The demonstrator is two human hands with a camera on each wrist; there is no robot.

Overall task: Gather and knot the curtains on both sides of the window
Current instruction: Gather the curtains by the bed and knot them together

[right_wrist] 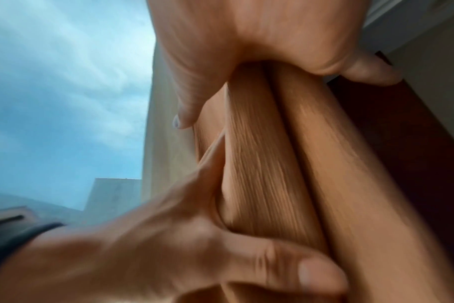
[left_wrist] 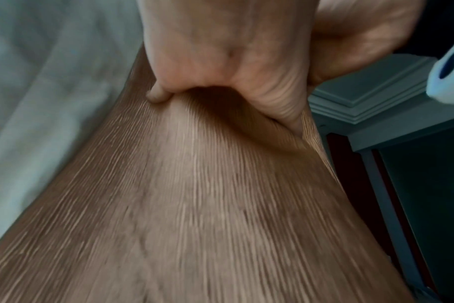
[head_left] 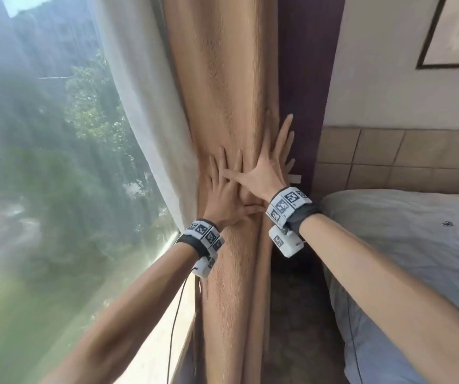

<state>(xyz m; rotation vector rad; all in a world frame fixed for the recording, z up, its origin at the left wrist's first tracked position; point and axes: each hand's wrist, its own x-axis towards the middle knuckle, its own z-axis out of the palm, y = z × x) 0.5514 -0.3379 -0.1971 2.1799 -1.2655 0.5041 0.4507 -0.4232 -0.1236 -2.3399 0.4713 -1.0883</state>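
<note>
A ribbed tan curtain (head_left: 222,79) hangs gathered in a column beside the window, with a white sheer curtain (head_left: 139,92) on its left. My left hand (head_left: 227,189) lies flat on the tan cloth, fingers straight and spread. My right hand (head_left: 271,162) presses the same cloth just above and to the right, and its thumb crosses over my left fingers. In the left wrist view the left hand (left_wrist: 220,51) bears on the curtain (left_wrist: 194,205). In the right wrist view the right hand (right_wrist: 246,30) spans two rolled folds of the curtain (right_wrist: 272,153), with the left hand (right_wrist: 169,246) below it.
The window pane (head_left: 42,162) fills the left, with a sill (head_left: 164,328) below my left forearm. A bed (head_left: 403,231) with a pale cover stands close on the right. Behind the bed is a tiled wall (head_left: 389,156), with a framed picture (head_left: 458,31) above. A narrow floor gap runs between curtain and bed.
</note>
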